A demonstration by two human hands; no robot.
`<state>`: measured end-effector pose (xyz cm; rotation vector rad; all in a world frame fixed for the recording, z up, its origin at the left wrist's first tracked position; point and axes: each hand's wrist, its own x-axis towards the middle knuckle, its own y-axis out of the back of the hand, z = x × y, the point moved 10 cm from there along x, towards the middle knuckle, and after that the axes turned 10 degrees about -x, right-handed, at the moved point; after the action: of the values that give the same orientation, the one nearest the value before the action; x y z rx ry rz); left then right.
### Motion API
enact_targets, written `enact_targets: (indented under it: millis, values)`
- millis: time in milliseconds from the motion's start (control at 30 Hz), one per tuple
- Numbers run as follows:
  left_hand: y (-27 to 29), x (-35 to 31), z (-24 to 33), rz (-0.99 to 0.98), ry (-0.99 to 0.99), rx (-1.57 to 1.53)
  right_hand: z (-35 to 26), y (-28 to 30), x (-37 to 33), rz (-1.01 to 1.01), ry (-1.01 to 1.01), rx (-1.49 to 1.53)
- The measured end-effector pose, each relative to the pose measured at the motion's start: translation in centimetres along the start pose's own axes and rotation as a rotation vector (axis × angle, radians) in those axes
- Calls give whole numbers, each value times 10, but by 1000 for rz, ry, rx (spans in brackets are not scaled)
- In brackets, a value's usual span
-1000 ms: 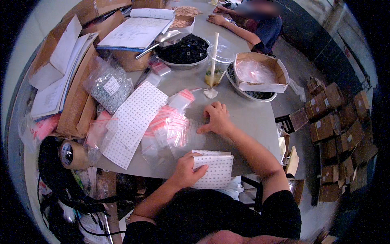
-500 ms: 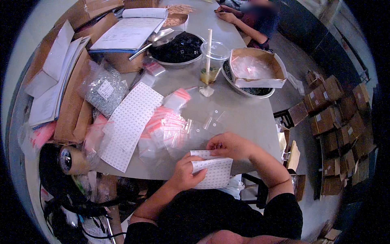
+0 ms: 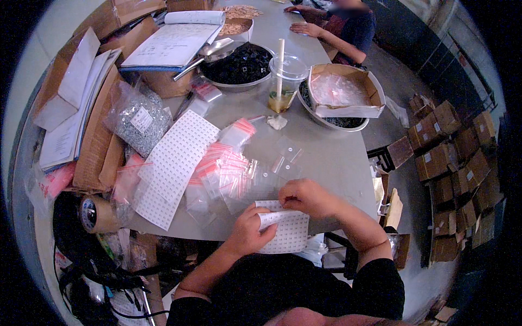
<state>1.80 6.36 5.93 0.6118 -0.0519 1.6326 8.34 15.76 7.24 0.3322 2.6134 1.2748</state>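
My left hand grips a folded white label sheet printed with rows of small marks, its thumb across the front. The sheet is above the table's near edge. My right hand is closed in a pinch at the sheet's upper edge; its fingertips hide whatever may be between them. Beyond the hands lies a pile of small clear zip bags with red-pink strips. A few separate bags with small round labels lie to its right. A longer label sheet lies left of the pile.
Across the table stand a metal bowl of black parts with a scoop, a lidded cup with a straw, and a carton of clear bags on another bowl. A bag of metal parts sits left. A person sits opposite.
My right hand's fingers have curled in more tightly at the sheet's upper edge. The label sheet has shifted slightly. The person opposite has moved their arms and hands.
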Motion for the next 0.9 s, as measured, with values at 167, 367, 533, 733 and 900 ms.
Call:
enact_targets:
  millis: [167, 367, 533, 733, 900]
  values:
    - [5, 3, 0, 24, 27, -14, 81, 30, 25, 150, -177, 216]
    - [6, 3, 0, 29, 28, -27, 109, 63, 38, 431, -291, -193]
    - [5, 2, -4, 25, 62, -66, 116, 76, 31, 520, -360, -375]
    - [2, 1, -4, 20, -4, -38, 101, 42, 40, 214, -367, -101]
    - [4, 2, -1, 28, -11, -43, 80, 17, 53, 243, -194, -240]
